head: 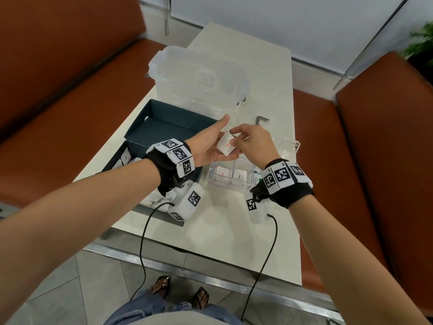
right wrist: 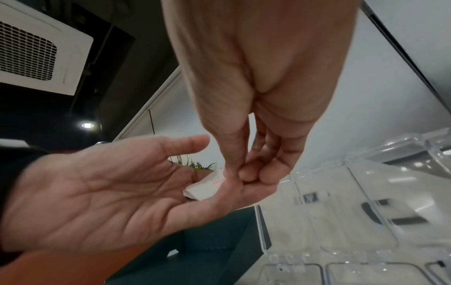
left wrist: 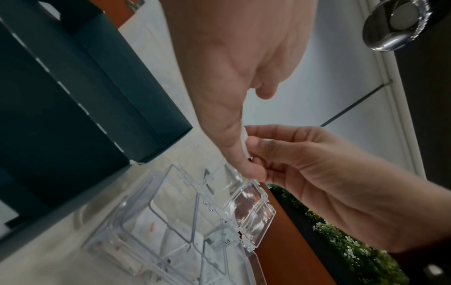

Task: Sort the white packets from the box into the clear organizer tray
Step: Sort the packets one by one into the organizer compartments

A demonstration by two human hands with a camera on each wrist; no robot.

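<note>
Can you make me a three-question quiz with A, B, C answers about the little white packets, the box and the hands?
1. Where is the small white paper packet with red print?
A. on the floor
B. on the open palm of the left hand
C. under the table

2. What colour is the open cardboard box?
A. dark teal
B. yellow
C. pink

3. What is the right hand doing?
A. lying flat on the table
B. gripping the metal hex key
C. pinching the packet with its fingers

Answers:
1 B: the packet lies across the upturned left hand above the clear plastic organizer tray.
2 A: its walls and floor are dark teal.
3 C: thumb and fingers close on the packet's edge.
</note>
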